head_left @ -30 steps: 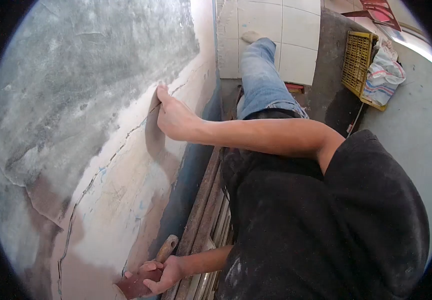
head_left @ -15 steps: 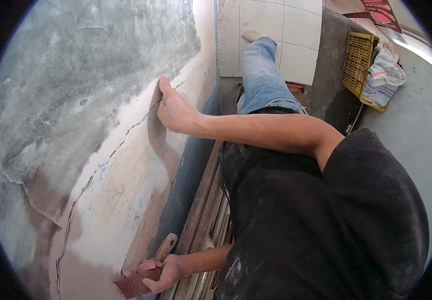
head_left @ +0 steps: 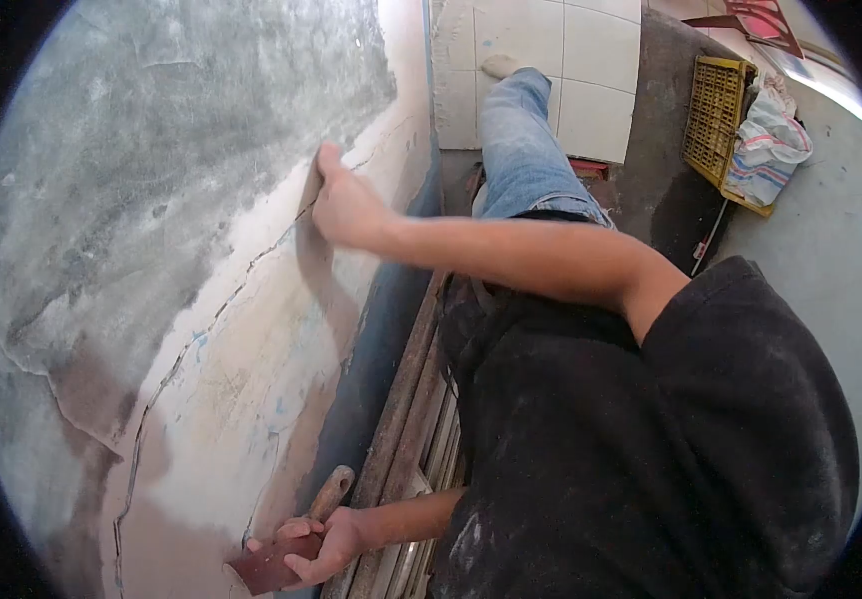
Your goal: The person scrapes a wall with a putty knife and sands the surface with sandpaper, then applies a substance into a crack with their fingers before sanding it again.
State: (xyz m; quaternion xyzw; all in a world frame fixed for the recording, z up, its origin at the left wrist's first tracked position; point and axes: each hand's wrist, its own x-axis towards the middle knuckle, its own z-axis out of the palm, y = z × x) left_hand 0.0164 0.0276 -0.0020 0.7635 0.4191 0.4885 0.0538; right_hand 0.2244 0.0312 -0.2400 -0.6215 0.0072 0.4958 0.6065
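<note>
My right hand (head_left: 351, 208) is up against the wall (head_left: 241, 369), beside a long crack in a pale patched band. Its fingers are bent round a thin brownish thing at the wall, too hidden to name. Lower down, my left hand (head_left: 336, 547) is closed round a wooden-handled tool (head_left: 333, 491), whose handle sticks up past the fingers. A flat reddish-brown piece (head_left: 269, 567) is held in the same hand, near the wall. Whether this is the tool's blade or a separate sheet, I cannot tell.
Long bars (head_left: 406, 419) lie along the wall's foot beside my body. Whitish tiles (head_left: 596, 60) are near my leg and foot. Further right are a yellow crate (head_left: 716, 115), a striped white bag (head_left: 766, 155) and a red chair (head_left: 761, 25).
My right hand has shifted slightly along the wall and is a little blurred. My left hand keeps its hold and has hardly moved. The view has tilted slightly.
</note>
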